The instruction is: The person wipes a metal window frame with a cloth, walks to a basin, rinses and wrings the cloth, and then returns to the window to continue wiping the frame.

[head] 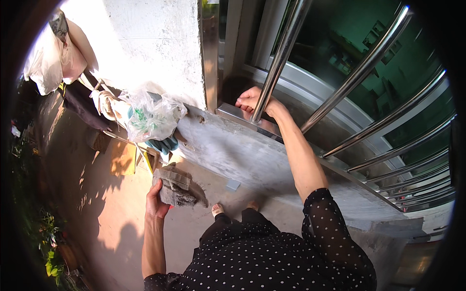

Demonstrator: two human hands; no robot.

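My left hand (156, 203) grips a folded, dirty grey cloth (174, 187) with frayed edges, held above the floor. A small red bit shows beneath it. Past the first shiny metal bar (278, 62) of a window grille reaches my right hand (253, 101), its wrist behind the bar. Its fingers are curled above the grille's flat bottom rail (235, 112), near the corner by the wall. Whether anything is between those fingertips cannot be made out.
Plastic bags (153, 116) and blue-green gloves (164, 144) hang on a rack at the left. White bags (47, 62) hang farther up. A yellow board (123, 158) and a small grey piece (233, 185) lie on the floor. Plants (52, 265) line the left edge. Window glass (342, 47) stands behind the bars.
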